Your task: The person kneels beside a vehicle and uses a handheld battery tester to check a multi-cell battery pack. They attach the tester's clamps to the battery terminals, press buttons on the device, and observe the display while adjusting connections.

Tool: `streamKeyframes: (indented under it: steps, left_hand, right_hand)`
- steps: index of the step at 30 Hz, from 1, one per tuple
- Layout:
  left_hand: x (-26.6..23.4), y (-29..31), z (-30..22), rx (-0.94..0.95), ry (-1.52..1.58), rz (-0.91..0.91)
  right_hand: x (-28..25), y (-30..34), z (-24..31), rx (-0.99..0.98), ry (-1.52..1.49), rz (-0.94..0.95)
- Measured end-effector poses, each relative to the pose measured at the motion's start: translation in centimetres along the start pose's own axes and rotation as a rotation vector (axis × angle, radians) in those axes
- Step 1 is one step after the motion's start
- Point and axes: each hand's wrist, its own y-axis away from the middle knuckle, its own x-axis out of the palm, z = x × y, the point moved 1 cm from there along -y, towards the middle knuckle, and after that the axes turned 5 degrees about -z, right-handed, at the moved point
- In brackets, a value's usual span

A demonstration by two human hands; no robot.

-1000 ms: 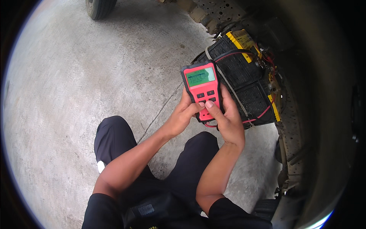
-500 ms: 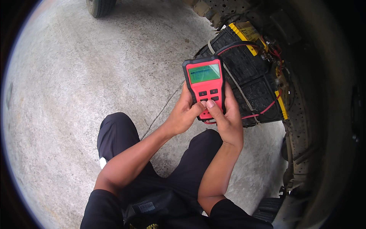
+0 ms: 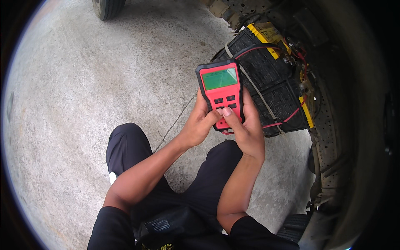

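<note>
A red and black handheld battery tester [image 3: 221, 93] with a lit green screen is held upright between both my hands. My left hand [image 3: 199, 123] wraps its left side, thumb over the lower buttons. My right hand [image 3: 248, 129] grips the right side, its thumb also lying on the button area and covering part of it. Behind the tester stand two black batteries [image 3: 262, 66] with yellow edges, side by side. A red and black cable [image 3: 256, 46] arches over them, and a red lead [image 3: 287, 118] runs across the nearer one toward the terminals.
A light strap [image 3: 260, 93] crosses the batteries. The dark vehicle frame [image 3: 327, 154] fills the right side. A tyre [image 3: 109, 8] stands at the far left, another [image 3: 293, 227] at the lower right. Concrete floor [image 3: 83, 91] stretches to the left.
The highlighted menu lines on the tester's screen have given way to a mostly plain screen with little text. Both hands and the tester have shifted slightly left and up.
</note>
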Motion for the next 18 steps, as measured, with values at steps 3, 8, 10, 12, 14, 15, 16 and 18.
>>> streamKeyframes:
  steps: [3, 8, 10, 12, 14, 15, 16, 18]
  left_hand:
    - [0.10, -0.04, -0.32, -0.015, 0.032, -0.005]
    - [-0.38, -0.17, -0.03, 0.006, -0.007, -0.008]
    - [-0.56, -0.09, 0.04, -0.003, -0.010, -0.009]
    - [-0.64, -0.04, 0.09, -0.011, -0.008, -0.009]
    - [-0.69, -0.02, 0.12, -0.018, 0.003, -0.012]
    - [-0.69, -0.03, 0.11, -0.021, 0.009, -0.014]
    - [-0.64, 0.01, 0.08, -0.022, 0.018, -0.019]
    - [-0.38, -0.12, -0.09, -0.022, 0.039, -0.024]
  right_hand:
    - [0.03, -0.14, 0.32, 0.010, 0.018, 0.000]
    - [0.34, -0.25, 0.14, 0.004, 0.044, -0.005]
    - [0.58, -0.20, 0.41, 0.027, 0.038, -0.007]
    - [0.59, -0.23, 0.31, 0.022, 0.032, -0.002]
    - [0.52, -0.45, -0.12, -0.009, 0.023, 0.016]
    - [0.55, -0.45, -0.10, -0.006, 0.021, 0.012]
    - [0.62, -0.41, -0.05, -0.002, 0.019, 0.009]
    - [0.65, -0.51, -0.10, 0.007, 0.009, 0.005]
